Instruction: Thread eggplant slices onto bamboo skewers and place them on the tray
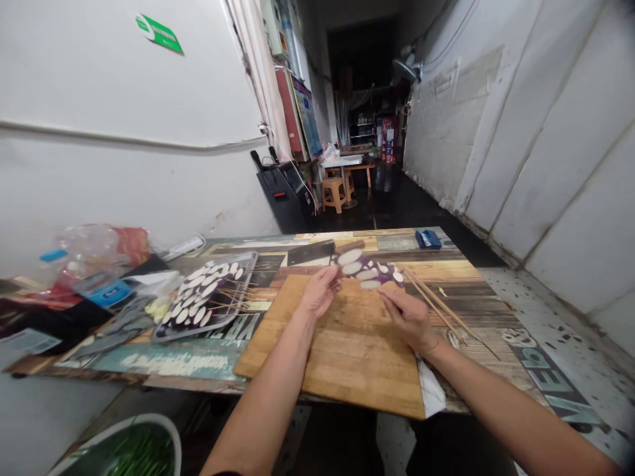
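Above the cutting board on the worktop, the left hand curls its fingers beside purple-edged slices; whether they grip one, I cannot tell. The right hand has its fingers pinched narrow near them. Thin sticks lie to the right, a tray of skewered slices to the left.

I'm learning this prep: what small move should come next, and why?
Perhaps bring the right hand toward the pale slices beside the left hand: the hands are apart, and similar slices on the tray sit on sticks. Whether either grips anything is unclear.
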{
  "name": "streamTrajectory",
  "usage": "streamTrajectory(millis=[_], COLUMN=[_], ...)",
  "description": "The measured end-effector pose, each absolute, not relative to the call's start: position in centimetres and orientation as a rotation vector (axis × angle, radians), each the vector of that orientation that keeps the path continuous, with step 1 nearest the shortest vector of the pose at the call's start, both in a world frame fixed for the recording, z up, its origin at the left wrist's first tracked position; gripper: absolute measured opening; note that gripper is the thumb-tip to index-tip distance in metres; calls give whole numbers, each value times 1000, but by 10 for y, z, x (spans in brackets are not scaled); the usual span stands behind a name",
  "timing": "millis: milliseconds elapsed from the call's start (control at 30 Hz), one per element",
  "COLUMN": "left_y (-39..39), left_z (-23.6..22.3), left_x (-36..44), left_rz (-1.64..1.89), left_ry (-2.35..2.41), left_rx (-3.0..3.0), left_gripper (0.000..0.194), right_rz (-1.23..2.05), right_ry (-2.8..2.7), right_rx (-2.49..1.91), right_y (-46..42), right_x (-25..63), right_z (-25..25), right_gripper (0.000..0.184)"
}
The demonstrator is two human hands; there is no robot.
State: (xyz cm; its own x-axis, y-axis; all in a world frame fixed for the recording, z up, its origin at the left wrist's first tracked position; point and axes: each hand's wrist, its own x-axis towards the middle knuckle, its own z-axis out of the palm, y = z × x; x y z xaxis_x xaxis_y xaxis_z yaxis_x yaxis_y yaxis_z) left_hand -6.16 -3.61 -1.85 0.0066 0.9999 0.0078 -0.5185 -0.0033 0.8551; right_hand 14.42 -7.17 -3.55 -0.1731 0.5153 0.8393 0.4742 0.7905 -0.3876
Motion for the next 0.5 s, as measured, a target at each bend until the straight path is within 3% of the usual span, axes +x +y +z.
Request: streamTrajectory(millis=[167,267,367,500], left_y=[-28,-23,-14,8], left_z=[-38,-48,-45,-37], left_x=[-66,-63,-55,-40], left_rz=[1548,1443,1298,1371], left_ry=[1289,1595,1718,1762], left_rx=[1092,1332,1504,1403], left_gripper=[29,26,20,15], right_rz=[413,714,980,1138], right_ry=[-1389,-1177,-1067,-1082], right_rx=[-1068,-1056,-1009,-964], right_y=[-59,-49,-45,-52], right_x=[152,154,153,150], right_z=[-24,-25,-29,-27], right_gripper=[26,29,31,34])
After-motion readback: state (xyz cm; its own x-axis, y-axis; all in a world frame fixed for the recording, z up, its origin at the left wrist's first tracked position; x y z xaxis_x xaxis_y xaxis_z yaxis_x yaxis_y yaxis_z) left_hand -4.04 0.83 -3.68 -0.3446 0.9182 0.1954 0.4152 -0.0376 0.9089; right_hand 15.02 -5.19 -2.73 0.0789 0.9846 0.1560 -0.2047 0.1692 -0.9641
